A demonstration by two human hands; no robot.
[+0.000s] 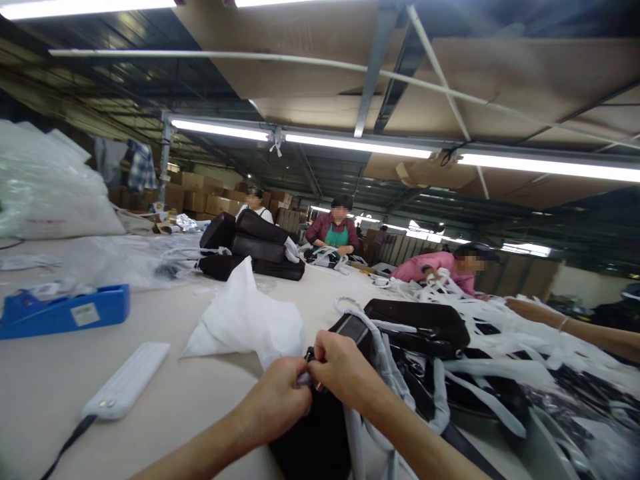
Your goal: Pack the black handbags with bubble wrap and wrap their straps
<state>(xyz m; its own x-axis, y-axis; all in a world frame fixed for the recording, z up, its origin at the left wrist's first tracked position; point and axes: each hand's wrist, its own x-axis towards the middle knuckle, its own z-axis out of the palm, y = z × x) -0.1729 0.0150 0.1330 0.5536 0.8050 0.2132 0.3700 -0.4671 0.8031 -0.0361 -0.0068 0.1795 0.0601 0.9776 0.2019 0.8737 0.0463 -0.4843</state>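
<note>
Both hands, left hand (277, 399) and right hand (340, 368), closed, pinching a white strip on the black fabric bag (320, 433) at the near desk (40, 393) edge. Wrapping looks early: bag mostly bare. Finished-looking black bags (253, 247) stacked farther back.

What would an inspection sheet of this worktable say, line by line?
Surface: pale table, largely covered on the right side.
Job's things: black bag at the near edge, white wrapping strip pinched at its top.
Clutter: white tissue paper, blue tape dispenser, white flat device, stacked black bags, heap of white strips.
Grip: left hand and right hand both closed on the strip, touching each other.
Cables: black cord from the white device.
Surroundings: three co-workers across the table, another person's arm at right, cartons, strip lights.
</note>
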